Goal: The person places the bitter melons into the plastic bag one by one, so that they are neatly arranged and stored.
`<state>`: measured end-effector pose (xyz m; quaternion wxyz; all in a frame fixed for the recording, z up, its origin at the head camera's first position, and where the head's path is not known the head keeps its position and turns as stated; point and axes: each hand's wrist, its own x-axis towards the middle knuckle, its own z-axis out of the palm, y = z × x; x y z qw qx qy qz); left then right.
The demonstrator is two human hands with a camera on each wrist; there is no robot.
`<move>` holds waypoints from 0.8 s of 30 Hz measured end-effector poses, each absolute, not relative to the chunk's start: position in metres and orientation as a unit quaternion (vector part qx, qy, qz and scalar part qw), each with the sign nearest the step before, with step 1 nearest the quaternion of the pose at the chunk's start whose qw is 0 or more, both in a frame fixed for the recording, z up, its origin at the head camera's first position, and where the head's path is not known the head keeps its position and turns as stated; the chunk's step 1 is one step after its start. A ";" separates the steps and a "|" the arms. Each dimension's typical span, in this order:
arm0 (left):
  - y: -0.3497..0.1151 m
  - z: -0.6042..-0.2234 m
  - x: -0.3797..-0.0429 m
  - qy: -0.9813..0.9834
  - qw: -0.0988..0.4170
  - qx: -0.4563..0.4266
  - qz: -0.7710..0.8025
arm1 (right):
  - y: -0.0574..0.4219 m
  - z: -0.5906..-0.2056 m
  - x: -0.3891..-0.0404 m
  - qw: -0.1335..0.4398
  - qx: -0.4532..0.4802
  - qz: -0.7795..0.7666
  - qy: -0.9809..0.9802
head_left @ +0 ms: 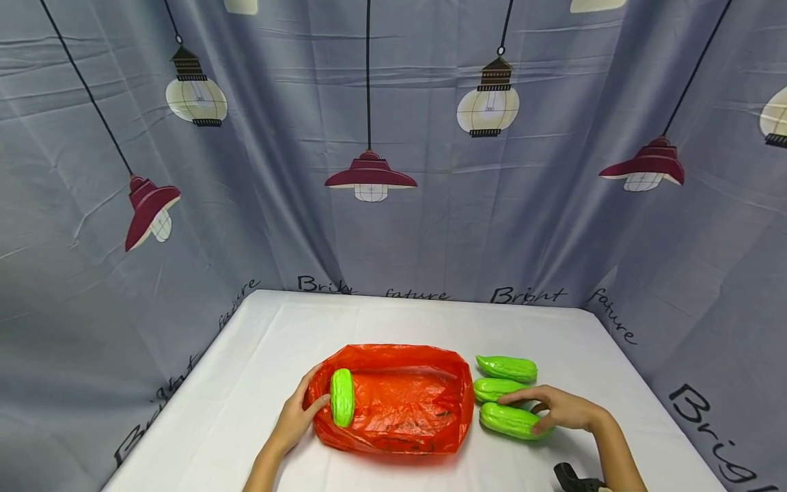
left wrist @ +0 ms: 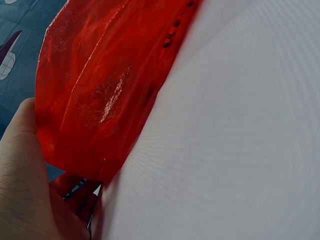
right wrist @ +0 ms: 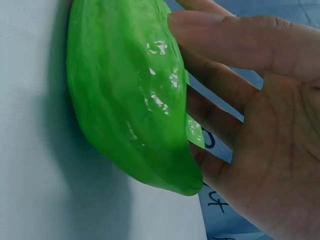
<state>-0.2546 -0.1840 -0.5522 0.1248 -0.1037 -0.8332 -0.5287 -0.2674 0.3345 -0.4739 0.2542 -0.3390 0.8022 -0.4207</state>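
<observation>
A red plastic bag (head_left: 402, 403) lies spread on the table in a tray-like shape, its mouth facing up. One bright green, ridged bitter melon (head_left: 342, 398) sits inside at its left end. My left hand (head_left: 294, 418) grips the bag's left rim, thumb inside and fingers outside; in the left wrist view the red film (left wrist: 95, 95) passes between them. Three more bitter melons lie right of the bag: a far one (head_left: 507, 368), a middle one (head_left: 492, 389) and a near one (head_left: 509, 420). My right hand (head_left: 568, 410) holds the near one between thumb and fingers.
The white table (head_left: 344, 318) reaches back to a grey-blue curtain (head_left: 430, 239) printed with lamps and lettering. Curtain also hangs along both sides. A black strap device (head_left: 574, 478) shows by the right wrist.
</observation>
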 end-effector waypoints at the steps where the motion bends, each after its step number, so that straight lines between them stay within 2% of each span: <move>1: -0.184 -0.552 -0.255 -0.833 0.125 -0.104 -0.529 | 0.335 -0.474 -0.267 0.252 -0.339 -0.420 0.803; 14: -0.184 -0.553 -0.255 -0.830 0.121 -0.106 -0.534 | 0.330 -0.485 -0.257 0.238 -0.327 -0.415 0.815; 24: -0.184 -0.552 -0.254 -0.833 0.122 -0.101 -0.531 | 0.331 -0.488 -0.253 0.250 -0.310 -0.436 0.807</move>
